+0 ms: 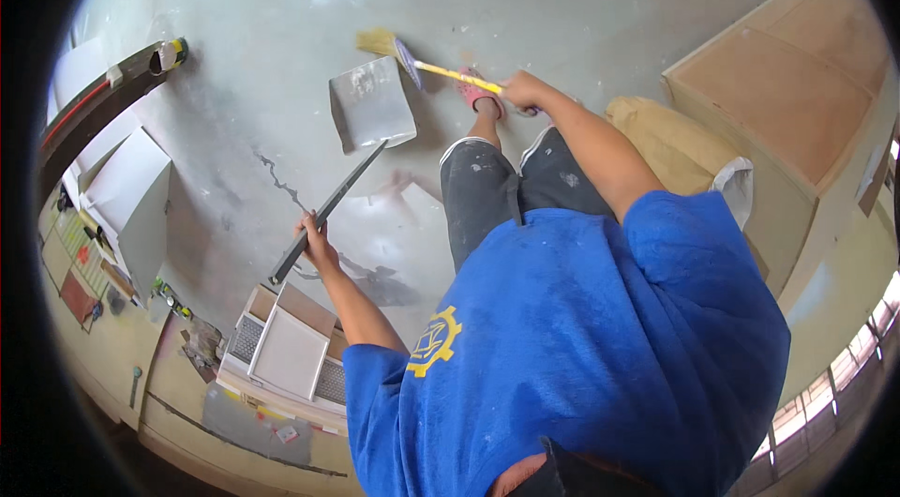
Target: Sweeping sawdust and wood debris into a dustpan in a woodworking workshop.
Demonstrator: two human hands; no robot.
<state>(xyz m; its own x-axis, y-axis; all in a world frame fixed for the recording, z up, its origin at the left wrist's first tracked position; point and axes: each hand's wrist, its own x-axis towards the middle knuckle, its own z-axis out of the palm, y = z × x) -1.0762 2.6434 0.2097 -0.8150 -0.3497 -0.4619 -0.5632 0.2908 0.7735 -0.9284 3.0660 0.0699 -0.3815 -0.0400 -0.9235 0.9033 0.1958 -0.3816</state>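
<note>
The blue T-shirt (581,338) is nearest me, filling the lower part of my view. Beyond it, I see the left hand (317,239) wrapped around the dark handle of a metal dustpan (373,108), its pan ahead on the grey floor (581,19). The right hand (527,91) grasps the yellow handle of a broom (450,74), whose straw bristles (375,40) sit by the pan's far edge, near a pink clog (468,87).
</note>
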